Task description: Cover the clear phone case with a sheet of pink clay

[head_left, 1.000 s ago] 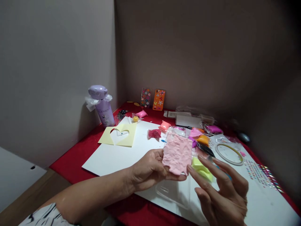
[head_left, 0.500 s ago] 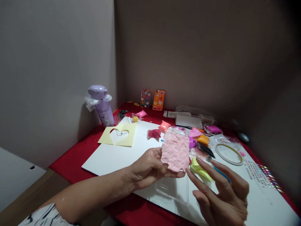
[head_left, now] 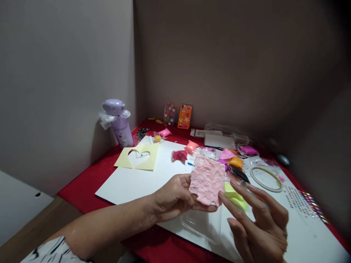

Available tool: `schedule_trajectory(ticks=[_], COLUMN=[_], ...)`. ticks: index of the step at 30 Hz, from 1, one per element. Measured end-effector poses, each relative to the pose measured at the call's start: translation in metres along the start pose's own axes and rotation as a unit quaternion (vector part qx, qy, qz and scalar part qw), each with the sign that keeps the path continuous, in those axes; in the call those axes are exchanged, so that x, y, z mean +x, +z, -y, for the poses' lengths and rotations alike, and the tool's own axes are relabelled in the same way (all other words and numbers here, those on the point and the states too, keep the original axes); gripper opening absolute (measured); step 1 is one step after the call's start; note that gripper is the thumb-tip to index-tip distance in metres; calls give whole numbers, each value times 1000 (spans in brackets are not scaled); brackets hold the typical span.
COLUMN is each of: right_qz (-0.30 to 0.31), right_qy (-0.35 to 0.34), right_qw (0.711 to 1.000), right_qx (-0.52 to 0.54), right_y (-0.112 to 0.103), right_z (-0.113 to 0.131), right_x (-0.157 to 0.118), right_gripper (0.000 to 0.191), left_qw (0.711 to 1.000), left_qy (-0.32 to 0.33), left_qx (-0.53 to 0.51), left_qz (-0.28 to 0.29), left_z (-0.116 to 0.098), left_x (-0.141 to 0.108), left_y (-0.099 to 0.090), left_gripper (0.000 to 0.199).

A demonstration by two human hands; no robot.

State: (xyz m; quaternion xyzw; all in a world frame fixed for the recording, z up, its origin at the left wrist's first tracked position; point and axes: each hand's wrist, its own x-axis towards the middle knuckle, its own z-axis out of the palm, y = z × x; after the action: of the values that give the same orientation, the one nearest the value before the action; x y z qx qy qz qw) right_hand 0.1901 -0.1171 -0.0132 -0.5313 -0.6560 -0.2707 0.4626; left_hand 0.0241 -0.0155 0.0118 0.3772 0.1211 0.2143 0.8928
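From the head view, against the picture half a second back: pink clay sheet point(head_left: 207, 180) tipped slightly and dropped a little lower, clear phone case point(head_left: 202, 223) beneath it shifted down with it; right hand point(head_left: 259, 226) barely moved. Held above the white board point(head_left: 128, 182) on the red counter point(head_left: 82, 184), well forward of the yellow heart stencil point(head_left: 142, 156) and the purple bottle point(head_left: 120, 122). Left hand point(head_left: 172, 197) with fingers point(head_left: 192, 200) clamped on the case and the sheet's left edge, thumb on top, clay pressed onto the case's upper part. Right-hand fingers point(head_left: 233, 206) spread apart, gripping nothing, one tip touching or just beside the sheet's lower right corner; cannot tell which. Yellow-green clay packet point(head_left: 235, 195) just behind those fingers, tape ring point(head_left: 267, 179) farther right.
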Motion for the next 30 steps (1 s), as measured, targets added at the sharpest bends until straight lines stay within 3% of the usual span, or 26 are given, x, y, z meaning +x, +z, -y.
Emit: schedule_trajectory(ticks=[30], right_qz=[12], right_qy=[-43], right_qw=[999], right_qx=[-7], right_y=[-1], right_z=[4], right_x=[-1], right_gripper=[28], left_qw=[1000], left_qy=[1], left_qx=[-12], left_qz=[-18], left_z=[-2], left_x=[0], left_y=[4], left_gripper=[61])
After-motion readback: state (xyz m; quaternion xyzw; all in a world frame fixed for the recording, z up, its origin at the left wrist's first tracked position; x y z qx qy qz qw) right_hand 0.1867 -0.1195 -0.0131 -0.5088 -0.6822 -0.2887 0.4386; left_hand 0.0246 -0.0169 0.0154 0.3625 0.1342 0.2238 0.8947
